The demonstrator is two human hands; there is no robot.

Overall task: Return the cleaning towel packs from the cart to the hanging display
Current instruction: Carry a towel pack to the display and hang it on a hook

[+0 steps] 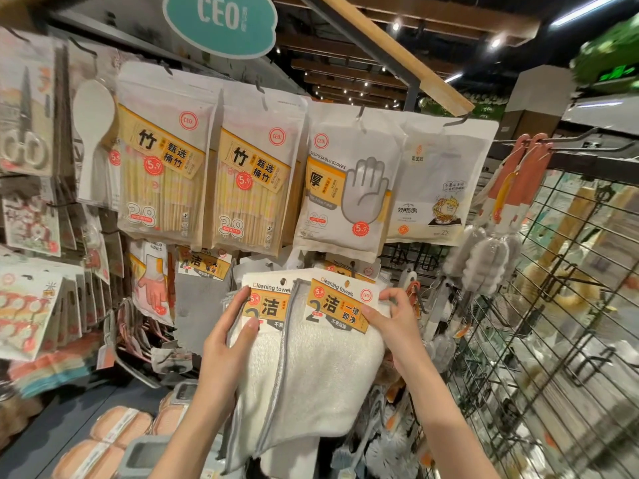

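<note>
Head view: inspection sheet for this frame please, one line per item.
Surface: hanging display of hooks; wire grid panel to the right.
Job's things: two cleaning towel packs, front pack overlapping rear pack, held up below the disposable gloves pack; not yet on a hook.
Clutter: two bamboo chopstick packs, white rice paddle, bottle brushes, sponges on the lower shelf.
Grippers: left hand grips the rear pack's left edge; right hand pinches the front pack's header card.
Cables: nothing seen.
Surroundings: teal CEO sign overhead, ceiling lights, shop aisle; cart not visible.
</note>
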